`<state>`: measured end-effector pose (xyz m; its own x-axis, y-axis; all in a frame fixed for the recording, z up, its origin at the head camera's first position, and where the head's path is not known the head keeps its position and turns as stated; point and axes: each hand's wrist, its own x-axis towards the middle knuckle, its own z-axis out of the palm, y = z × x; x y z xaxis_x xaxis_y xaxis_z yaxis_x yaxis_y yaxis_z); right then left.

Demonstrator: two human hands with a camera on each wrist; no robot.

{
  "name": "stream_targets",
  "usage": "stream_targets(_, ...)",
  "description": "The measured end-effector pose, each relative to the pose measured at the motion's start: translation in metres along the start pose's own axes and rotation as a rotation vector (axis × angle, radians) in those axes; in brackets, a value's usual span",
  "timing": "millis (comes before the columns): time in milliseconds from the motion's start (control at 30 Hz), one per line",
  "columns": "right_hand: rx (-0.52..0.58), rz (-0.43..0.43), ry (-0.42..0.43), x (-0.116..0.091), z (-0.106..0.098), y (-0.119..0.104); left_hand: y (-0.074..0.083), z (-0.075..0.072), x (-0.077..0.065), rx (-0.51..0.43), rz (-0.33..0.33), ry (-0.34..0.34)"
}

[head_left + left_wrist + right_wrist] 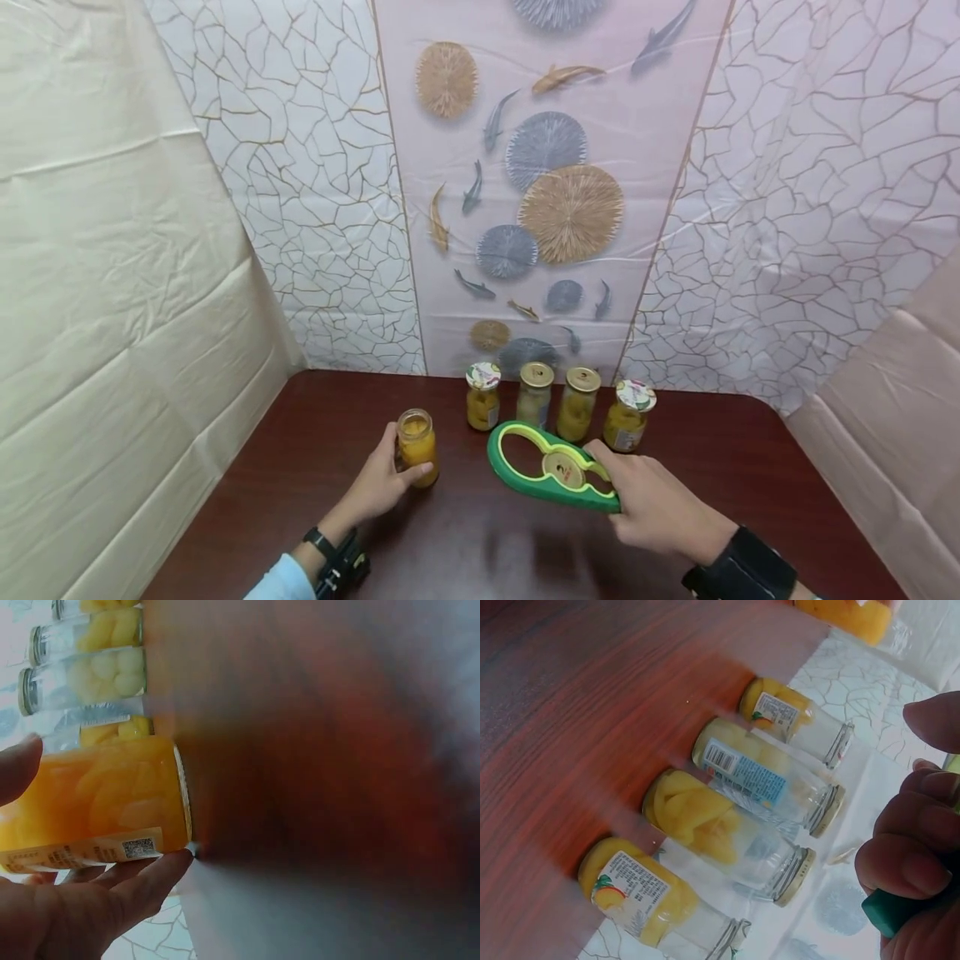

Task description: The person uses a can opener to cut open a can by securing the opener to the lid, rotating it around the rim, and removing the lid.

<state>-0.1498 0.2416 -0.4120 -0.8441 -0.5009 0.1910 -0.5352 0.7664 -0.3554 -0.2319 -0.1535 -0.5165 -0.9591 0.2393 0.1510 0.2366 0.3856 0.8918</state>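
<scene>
My left hand (382, 477) curls round the upright, lidless jar (418, 450); right of it, my right hand (658, 504) clamps the opener (555, 492), lid (563, 470) inside, long axis pointing jarward.

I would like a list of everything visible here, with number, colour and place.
Open jar: 1, orange contents, left hand
Opener: 1, green, right hand
Lid: 1, gold, inside the opener
Jars with white lids: 2, yellow contents, ends of back row
Jars with gold lids: 2, pale and yellow contents, middle of that row
Table: 1, dark red-brown, under the jars
Backdrop: 1, white and pink, behind table
Side cloths: 2, cream and pinkish, either side
Sleeve: 1, light blue, left arm
Wristbands: 2, black, wrists
Hands: 2, bare, gripping open jar and opener
</scene>
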Motion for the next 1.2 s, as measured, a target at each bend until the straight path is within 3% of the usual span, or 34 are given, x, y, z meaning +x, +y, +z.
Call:
stream_targets(267, 0.014, -0.004, -0.023, 0.000, 0.006, 0.003, -0.004, -0.006, 0.028, -0.001, -0.028, 0.003)
stream_targets(500, -0.011, -0.033, -0.011, -0.002, 0.010, 0.008, -0.010, -0.013, 0.057, 0.092, -0.052, 0.032)
stream_targets(733, -0.028, 0.000, -0.034, -0.008, 0.006, 0.015, -0.019, -0.013, 0.081, 0.147, -0.066, 0.070)
stream_targets(967, -0.059, -0.007, 0.011, -0.007, 0.006, 0.016, -0.019, -0.013, 0.094, 0.129, -0.105, 0.084)
stream_targets(1200, -0.070, -0.015, 0.020, -0.006, 0.007, 0.017, -0.021, -0.014, 0.095, 0.115, -0.106, 0.081)
